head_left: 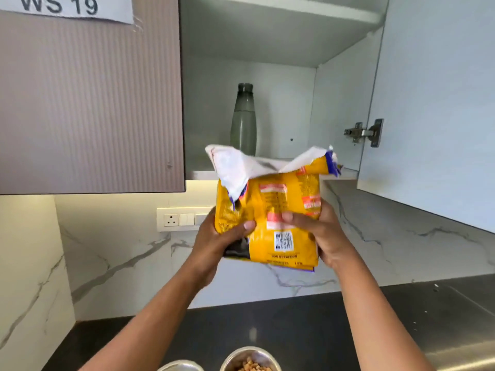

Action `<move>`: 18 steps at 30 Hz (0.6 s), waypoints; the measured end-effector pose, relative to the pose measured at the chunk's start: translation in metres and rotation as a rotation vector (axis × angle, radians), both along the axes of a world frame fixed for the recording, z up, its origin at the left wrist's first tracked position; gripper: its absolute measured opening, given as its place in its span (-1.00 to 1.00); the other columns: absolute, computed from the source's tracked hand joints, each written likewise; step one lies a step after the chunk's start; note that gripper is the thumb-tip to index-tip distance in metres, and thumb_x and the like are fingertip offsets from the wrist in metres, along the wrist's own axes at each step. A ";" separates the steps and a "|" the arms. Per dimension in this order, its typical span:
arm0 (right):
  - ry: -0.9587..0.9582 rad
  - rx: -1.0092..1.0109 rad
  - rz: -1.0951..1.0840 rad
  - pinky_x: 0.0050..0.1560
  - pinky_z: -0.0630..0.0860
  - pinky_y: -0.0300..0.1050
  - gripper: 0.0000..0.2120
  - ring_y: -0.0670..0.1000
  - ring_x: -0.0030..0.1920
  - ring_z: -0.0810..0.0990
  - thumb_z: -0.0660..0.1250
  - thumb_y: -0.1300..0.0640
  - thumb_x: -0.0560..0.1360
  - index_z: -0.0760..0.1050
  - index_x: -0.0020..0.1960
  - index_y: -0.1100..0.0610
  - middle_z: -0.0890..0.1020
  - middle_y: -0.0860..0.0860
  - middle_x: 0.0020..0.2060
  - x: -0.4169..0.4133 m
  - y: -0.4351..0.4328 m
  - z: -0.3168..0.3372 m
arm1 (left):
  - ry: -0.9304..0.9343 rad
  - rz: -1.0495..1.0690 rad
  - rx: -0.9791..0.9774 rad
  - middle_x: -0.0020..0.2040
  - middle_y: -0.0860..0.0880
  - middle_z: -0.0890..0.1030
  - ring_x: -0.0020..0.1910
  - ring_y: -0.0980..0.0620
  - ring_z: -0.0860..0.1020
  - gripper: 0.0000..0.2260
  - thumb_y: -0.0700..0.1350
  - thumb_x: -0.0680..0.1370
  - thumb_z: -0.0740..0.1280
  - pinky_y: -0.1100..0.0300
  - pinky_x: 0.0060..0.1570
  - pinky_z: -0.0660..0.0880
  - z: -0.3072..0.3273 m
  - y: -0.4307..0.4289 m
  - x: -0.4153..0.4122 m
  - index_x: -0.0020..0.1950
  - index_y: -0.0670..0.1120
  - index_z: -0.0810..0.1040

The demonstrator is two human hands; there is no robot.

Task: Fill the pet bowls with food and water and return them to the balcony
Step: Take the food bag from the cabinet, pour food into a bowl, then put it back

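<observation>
Food bag [278, 210] (open) in both hands [217, 238] [325, 234]

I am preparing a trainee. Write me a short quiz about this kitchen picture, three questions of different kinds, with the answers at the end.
1. True or false: the left hand and the right hand both grip the yellow food bag.
2. What stands inside the open cabinet? A) a grey bottle B) a red mug C) a stack of plates
3. Fill in: the metal bowl at the bottom edge holds dry pet ____.
Key: 1 true; 2 A; 3 food.
</observation>
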State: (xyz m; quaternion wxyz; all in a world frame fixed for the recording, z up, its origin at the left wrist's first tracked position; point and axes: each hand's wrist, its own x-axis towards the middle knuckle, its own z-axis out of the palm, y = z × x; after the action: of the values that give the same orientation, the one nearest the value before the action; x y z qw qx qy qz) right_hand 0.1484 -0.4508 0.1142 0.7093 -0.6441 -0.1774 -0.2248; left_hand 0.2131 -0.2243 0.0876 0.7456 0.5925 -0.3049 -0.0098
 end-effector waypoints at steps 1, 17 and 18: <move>-0.052 0.025 -0.052 0.06 0.71 0.24 -0.59 0.30 0.15 0.74 0.63 0.15 0.36 0.70 0.19 -0.02 0.74 0.19 0.18 0.001 -0.005 0.015 | -0.018 -0.001 -0.014 0.26 -0.07 0.73 0.21 -0.16 0.72 -0.27 0.11 0.30 0.60 -0.16 0.21 0.64 0.018 -0.007 0.001 0.43 -0.04 0.52; -0.223 0.185 -0.498 -0.05 0.76 0.11 -0.81 0.12 -0.05 0.81 0.58 0.07 0.49 0.68 0.08 0.01 0.81 0.02 -0.02 0.040 -0.094 0.155 | -0.228 0.004 0.278 0.17 0.00 0.74 0.08 -0.09 0.74 -0.51 0.35 0.61 0.26 -0.11 0.00 0.70 0.200 -0.124 0.062 0.35 0.02 0.53; -0.241 0.177 -0.540 -0.03 0.75 0.11 -0.81 0.11 -0.06 0.81 0.58 0.06 0.49 0.68 0.08 0.02 0.81 0.02 -0.03 0.044 -0.096 0.158 | -0.238 0.014 0.266 0.15 0.01 0.74 0.07 -0.07 0.74 -0.55 0.33 0.62 0.25 -0.08 0.03 0.68 0.204 -0.130 0.066 0.31 0.03 0.54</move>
State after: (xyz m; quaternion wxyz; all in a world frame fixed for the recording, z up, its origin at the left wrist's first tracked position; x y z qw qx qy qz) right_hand 0.1922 -0.5466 0.2721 0.6512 -0.5722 -0.0623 -0.4945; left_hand 0.2787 -0.3540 0.2912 0.6192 0.6852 -0.3828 0.0253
